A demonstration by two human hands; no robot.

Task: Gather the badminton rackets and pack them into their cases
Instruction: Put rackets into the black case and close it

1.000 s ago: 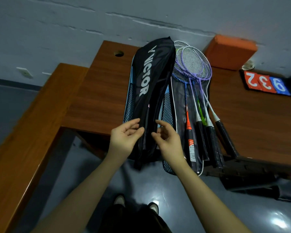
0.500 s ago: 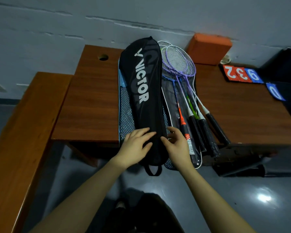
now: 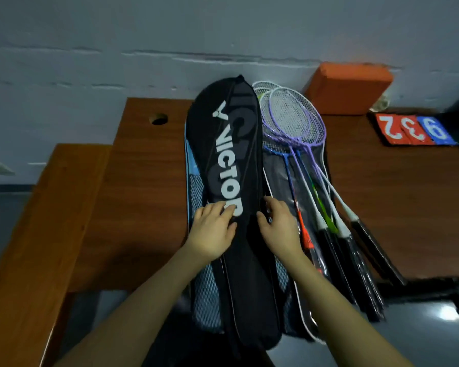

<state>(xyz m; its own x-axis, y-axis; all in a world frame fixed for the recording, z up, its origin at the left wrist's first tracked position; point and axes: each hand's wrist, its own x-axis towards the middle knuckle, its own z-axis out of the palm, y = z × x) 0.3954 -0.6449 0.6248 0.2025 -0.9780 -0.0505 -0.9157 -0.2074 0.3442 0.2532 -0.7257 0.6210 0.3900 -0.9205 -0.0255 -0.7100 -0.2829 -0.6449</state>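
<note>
A black racket case [image 3: 231,160] marked VICTOR lies lengthwise on the brown table [image 3: 143,197], its lower end hanging over the front edge. My left hand [image 3: 214,229] rests flat on the case's left side with fingers straight. At the case's right edge, my right hand [image 3: 280,226] has its fingers curled onto the seam. Several badminton rackets [image 3: 300,144] with purple and white frames lie just right of the case on a second, opened case [image 3: 278,181], their black handles pointing toward me.
An orange block [image 3: 347,87] stands against the wall behind the rackets. Red and blue number cards [image 3: 408,129] lie at the table's far right. A wooden bench [image 3: 37,234] runs along the left. A round cable hole [image 3: 158,119] sits left of the case.
Both hands have moved up the case from its lower end toward the middle. The camera has come closer, so the case looks larger.
</note>
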